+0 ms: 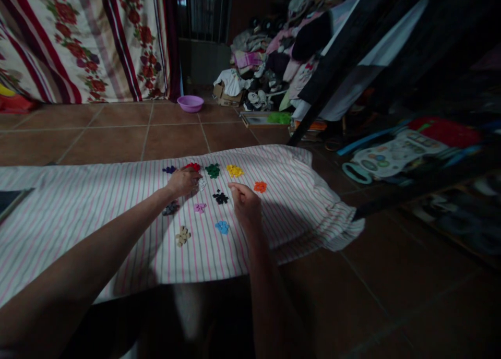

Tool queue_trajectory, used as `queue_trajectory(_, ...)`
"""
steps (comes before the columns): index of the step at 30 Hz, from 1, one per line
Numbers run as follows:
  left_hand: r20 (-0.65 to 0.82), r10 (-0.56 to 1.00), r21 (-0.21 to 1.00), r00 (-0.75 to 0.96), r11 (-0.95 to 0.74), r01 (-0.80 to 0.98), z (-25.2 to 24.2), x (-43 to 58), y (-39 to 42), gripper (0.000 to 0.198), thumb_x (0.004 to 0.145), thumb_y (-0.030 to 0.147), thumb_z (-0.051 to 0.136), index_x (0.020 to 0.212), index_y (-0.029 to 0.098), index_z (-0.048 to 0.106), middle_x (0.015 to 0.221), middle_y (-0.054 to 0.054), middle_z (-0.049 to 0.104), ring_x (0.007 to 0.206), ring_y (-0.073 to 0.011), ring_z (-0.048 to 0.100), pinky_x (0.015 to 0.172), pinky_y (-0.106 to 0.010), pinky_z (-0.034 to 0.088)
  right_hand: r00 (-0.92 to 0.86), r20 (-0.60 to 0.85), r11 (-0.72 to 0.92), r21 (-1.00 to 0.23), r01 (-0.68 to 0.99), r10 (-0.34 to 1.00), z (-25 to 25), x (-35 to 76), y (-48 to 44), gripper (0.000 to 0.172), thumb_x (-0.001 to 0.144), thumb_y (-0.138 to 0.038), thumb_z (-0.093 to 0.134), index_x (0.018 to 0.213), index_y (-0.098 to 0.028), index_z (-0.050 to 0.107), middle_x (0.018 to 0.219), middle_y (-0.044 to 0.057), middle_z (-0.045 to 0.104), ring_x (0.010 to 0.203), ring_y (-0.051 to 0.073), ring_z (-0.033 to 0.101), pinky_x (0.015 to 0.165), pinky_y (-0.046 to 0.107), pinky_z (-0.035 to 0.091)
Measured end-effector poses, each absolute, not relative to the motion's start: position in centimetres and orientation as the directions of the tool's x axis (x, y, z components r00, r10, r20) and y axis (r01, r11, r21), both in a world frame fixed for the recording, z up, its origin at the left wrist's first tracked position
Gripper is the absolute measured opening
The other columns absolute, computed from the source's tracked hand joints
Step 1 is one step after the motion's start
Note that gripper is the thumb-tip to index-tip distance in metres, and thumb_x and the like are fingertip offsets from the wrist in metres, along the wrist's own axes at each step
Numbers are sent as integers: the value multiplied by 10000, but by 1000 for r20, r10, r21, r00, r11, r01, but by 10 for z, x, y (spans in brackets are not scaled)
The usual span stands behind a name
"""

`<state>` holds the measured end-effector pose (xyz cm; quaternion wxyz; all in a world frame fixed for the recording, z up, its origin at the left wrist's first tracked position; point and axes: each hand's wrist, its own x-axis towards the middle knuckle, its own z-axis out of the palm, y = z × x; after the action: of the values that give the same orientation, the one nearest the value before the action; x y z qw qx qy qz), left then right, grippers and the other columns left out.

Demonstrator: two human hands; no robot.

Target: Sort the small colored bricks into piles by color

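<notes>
Small heaps of coloured pieces lie on a striped cloth (129, 192). My left hand (183, 182) reaches over the red pieces (193, 167) and the white pieces (202, 184), fingers stretched and slightly apart, partly covering both. Close to it are dark blue pieces (169, 169) and grey pieces (170, 208). My right hand (246, 203) is closed in a pinch between the black pieces (220, 196) and the orange pieces (260, 187); anything in its fingertips is too small to make out. Green (212, 170) and yellow pieces (234, 170) sit farther back.
Nearer me lie pink (200, 207), light blue (222, 227) and beige pieces (182, 236). A dark flat object (11, 202) rests at the cloth's left. Beyond are a purple basin (190, 104), a clothes pile (274, 51) and a dark slanted post (332, 77).
</notes>
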<state>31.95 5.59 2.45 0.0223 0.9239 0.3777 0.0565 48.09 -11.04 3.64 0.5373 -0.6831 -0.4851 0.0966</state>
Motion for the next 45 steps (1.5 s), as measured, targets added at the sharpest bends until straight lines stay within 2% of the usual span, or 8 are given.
queue_trajectory(5,64,709,93,703,-705,703,33,321,47,397,826,269,475,1181,271,653,1237,-45,641,1134,-227,577,951,-328,471,563,377,30,-848,529,735,35,489,-113,318,829,-329,456,908,-192,732,954,62,743,900,189,679,847,311,524)
queue_trajectory(13,29,722,89,691,-690,718,42,321,38,401,826,208,450,1157,307,656,1267,-17,631,1203,-220,546,967,-350,444,606,324,13,-888,459,727,28,512,-118,329,823,-378,480,939,-196,729,934,59,739,810,178,685,767,290,538)
queue_trajectory(17,24,712,93,701,-700,708,44,321,34,425,833,232,467,1233,267,606,1280,-58,622,1188,-243,555,967,-389,434,716,317,13,-918,395,622,32,523,-126,348,820,-401,478,937,-175,716,934,70,737,816,183,684,760,295,535)
queue_trajectory(21,-2,693,62,721,-719,692,43,321,33,365,841,260,472,1161,258,646,1310,-59,603,1191,-254,546,966,-404,424,837,248,32,-963,266,488,37,533,-136,350,800,-398,483,919,-153,703,922,81,735,825,188,684,738,300,542)
queue_trajectory(25,-6,692,51,722,-721,691,43,322,34,351,863,283,449,1156,281,642,1292,-43,617,1160,-238,562,946,-383,425,880,205,19,-976,218,429,39,542,-145,350,784,-394,495,910,-145,706,929,91,736,847,193,686,724,295,545)
queue_trajectory(30,26,707,25,707,-707,706,41,323,33,406,881,315,427,1259,269,570,1274,-83,625,1139,-254,576,934,-403,425,881,208,26,-976,218,425,35,547,-149,367,787,-419,499,933,-155,707,966,96,736,882,202,688,731,303,552)
queue_trajectory(38,10,710,26,704,-704,710,42,323,30,404,873,240,403,1226,238,600,1290,-89,617,1171,-258,567,951,-418,419,869,202,34,-977,209,451,38,547,-151,369,791,-430,508,935,-151,702,969,101,737,890,197,690,723,291,550)
queue_trajectory(45,124,691,61,712,-722,689,50,319,23,483,799,123,406,1230,196,611,1355,-92,570,1241,-276,512,971,-436,417,875,191,92,-982,168,444,35,549,-150,369,754,-446,551,912,-147,699,936,98,733,853,198,686,710,305,550)
